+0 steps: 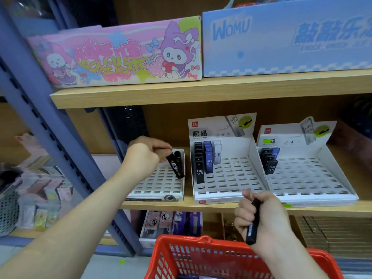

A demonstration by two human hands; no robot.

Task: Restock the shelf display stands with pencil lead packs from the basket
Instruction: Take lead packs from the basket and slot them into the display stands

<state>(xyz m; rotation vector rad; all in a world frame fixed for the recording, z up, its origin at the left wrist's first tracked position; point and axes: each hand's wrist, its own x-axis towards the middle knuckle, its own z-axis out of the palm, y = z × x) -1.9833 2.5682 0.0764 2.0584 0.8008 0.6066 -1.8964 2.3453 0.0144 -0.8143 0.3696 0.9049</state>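
Left hand [149, 154] pinched a tilted lead pack [175, 166] that needed squaring to a slot in the left stand [153, 187]; right hand [261, 216] gripped a spare pack [252, 228].

1. The upper shelf board [201, 91] roofs the bay; open room lies between it and the three stands below.
2. On the left stand [157, 184] nearly every slot is free. The left hand [147, 156] with its black pack [175, 167] blocks the back right corner.
3. On the middle stand [231, 182], a cluster of packs [205, 160] fills the back left; everything in front and to the right is open.
4. On the right stand [306, 178], a smaller cluster [268, 160] sits back left; the rest is free.
5. Raised side walls [254, 156] bar sideways passage between stands.
6. A blue post [46, 125] closes the left side.
7. The red basket [181, 238] and the right hand [259, 216], gripping a dark pack [252, 226], crowd the front approach.
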